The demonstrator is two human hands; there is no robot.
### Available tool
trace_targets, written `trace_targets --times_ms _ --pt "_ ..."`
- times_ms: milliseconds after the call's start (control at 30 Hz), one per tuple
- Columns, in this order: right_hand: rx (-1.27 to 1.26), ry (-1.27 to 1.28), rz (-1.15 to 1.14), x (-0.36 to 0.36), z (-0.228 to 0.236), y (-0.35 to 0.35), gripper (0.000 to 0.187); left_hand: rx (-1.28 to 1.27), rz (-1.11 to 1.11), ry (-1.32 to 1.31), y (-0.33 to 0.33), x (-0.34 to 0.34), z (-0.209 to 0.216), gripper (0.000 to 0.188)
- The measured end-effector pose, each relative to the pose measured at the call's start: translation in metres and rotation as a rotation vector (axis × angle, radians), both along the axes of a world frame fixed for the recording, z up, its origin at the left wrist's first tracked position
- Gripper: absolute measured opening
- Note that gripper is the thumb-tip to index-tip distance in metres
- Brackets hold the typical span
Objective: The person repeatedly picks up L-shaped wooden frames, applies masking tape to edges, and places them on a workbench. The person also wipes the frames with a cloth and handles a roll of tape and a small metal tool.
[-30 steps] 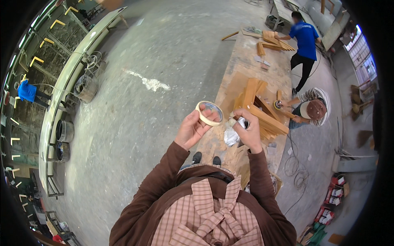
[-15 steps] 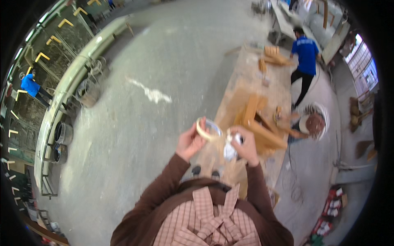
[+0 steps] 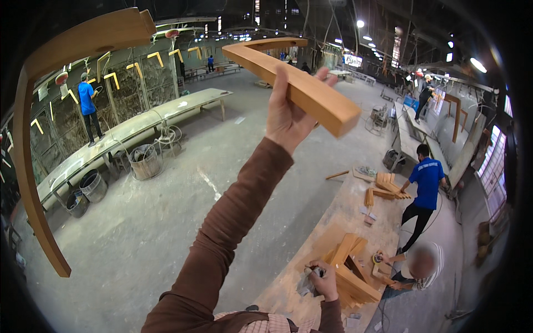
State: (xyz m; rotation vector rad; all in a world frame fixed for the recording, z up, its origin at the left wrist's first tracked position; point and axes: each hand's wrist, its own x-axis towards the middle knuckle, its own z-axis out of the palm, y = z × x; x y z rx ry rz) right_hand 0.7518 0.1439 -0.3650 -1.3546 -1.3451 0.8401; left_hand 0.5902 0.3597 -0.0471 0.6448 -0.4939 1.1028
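Note:
My left hand (image 3: pixel 291 119) is raised high at arm's length, its thumb and fingers closed around an L-shaped wooden piece (image 3: pixel 311 91). The piece's thick end points toward me, and its other arm bends off at the far left end. Low over the workbench, my right hand (image 3: pixel 326 283) is closed on a small white-and-dark thing (image 3: pixel 311 276), too hidden by the fingers to name. Just right of that hand, a stack of wooden pieces (image 3: pixel 355 280) lies on the workbench (image 3: pixel 311 250). The tape roll is out of sight.
A large angled wooden piece (image 3: pixel 33 166) hangs close at the left. Across the bench a person in a striped top (image 3: pixel 438 266) holds a round-headed tool (image 3: pixel 378 257); another in blue (image 3: pixel 426 183) stands farther along. Buckets (image 3: pixel 145 161) stand by a long table (image 3: pixel 139 119).
The view has tilted up. My left hand has risen from the bench and now grips the wooden piece; the tape roll it held no longer shows. My right hand stays low over the bench.

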Motion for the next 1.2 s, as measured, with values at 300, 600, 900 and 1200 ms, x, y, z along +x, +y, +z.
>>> trace_targets --times_ms 300,600,900,1200 --pt "0.021 -0.017 -0.172 0.030 -0.015 -0.041 0.014 0.232 0.751 0.700 0.054 0.005 -0.032 0.029" --pt "-0.126 0.119 -0.125 0.042 -0.032 -0.044 0.023 0.385 1.127 1.232 0.141 -0.024 -0.116 0.049" --pt "-0.152 0.168 -0.040 0.036 -0.039 -0.024 0.023 0.305 1.484 1.313 0.138 -0.052 -0.115 0.056" --pt "-0.075 0.084 0.101 0.033 -0.040 -0.010 0.023 0.248 1.622 1.359 0.129 -0.103 -0.098 0.047"
